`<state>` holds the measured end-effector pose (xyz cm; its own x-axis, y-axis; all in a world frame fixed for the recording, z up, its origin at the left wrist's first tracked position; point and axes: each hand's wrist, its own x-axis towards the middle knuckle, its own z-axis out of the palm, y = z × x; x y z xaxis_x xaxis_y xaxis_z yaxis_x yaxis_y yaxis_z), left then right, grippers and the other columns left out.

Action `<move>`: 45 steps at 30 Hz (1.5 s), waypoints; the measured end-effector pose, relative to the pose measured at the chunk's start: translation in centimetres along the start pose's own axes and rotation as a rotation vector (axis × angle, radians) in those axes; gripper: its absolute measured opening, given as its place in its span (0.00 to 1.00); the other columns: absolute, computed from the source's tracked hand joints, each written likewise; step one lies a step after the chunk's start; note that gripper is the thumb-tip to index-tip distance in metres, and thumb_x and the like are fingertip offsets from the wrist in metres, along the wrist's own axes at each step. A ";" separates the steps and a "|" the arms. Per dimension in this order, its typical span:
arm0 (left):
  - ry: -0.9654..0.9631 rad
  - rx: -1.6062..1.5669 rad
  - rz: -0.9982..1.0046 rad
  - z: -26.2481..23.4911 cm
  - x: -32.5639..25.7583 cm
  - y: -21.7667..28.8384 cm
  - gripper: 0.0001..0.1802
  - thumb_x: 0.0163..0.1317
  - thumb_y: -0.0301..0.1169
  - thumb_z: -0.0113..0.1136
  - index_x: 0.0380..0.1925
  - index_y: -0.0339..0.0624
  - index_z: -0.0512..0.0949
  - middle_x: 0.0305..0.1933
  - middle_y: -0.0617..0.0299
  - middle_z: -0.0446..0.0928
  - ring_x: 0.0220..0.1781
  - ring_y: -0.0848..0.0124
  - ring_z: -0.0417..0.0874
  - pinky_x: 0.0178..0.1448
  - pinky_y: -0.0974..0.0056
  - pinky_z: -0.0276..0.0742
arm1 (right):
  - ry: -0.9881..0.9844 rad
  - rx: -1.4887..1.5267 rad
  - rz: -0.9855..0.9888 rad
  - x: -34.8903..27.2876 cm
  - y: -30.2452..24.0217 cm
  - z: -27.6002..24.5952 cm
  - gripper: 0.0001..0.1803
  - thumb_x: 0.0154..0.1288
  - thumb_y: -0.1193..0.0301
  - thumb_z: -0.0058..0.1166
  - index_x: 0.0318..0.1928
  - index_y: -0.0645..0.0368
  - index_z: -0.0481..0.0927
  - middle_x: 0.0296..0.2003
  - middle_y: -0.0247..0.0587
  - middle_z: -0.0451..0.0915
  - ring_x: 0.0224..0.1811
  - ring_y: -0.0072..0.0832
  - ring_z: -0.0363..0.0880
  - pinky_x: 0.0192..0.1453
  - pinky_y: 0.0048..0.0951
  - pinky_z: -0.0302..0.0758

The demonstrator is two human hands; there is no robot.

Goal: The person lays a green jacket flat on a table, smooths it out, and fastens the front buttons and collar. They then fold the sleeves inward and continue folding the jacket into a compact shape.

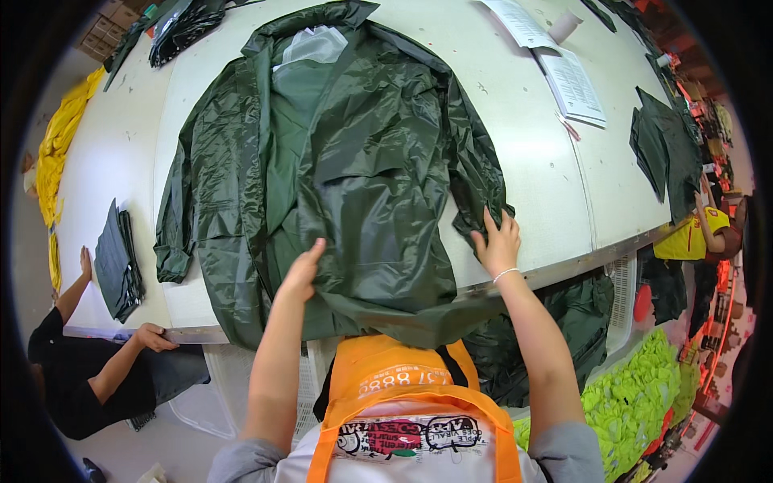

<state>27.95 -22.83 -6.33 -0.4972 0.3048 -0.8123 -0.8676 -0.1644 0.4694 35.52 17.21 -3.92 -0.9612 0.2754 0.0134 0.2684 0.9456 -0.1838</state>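
Table [539, 205] beneath grip; jacket [362, 213] probably light, slick; take by hem [403, 319]. Right hand [499, 244] spread at cuff [467, 228]; left hand [303, 272], closure unclear.

Glossy dark-green jacket [370, 217], front open

Handling a dark green jacket [370, 193] laid open on a white table [547, 177], with the hem over the near edge. Has the left hand [300, 271] at the jacket's lower front, beside the opening, and the right hand [499, 243] at the cuff on the jacket's right. Has, left of the jacket, a folded dark stack [119, 266] and, farther out, yellow fabric [66, 133]. Right of the jacket, has an open booklet [573, 87], then folded dark pieces [667, 149]; to its lower right, lime-green fabric [624, 402].
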 end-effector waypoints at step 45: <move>0.276 -0.390 0.402 -22.4 -13.6 2.2 0.31 0.67 0.47 0.50 0.60 0.32 0.66 0.60 0.50 0.72 0.60 0.58 0.73 0.65 0.56 0.67 | 0.005 0.134 0.319 1.4 13.9 0.1 0.34 0.66 0.48 0.48 0.48 0.74 0.76 0.42 0.65 0.79 0.47 0.55 0.78 0.51 0.43 0.72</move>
<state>32.57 -48.35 -2.05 -0.7243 -0.0969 -0.6826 -0.5262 -0.5622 0.6381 37.90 30.71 -6.59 -0.8296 0.5551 -0.0607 0.5447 0.7806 -0.3065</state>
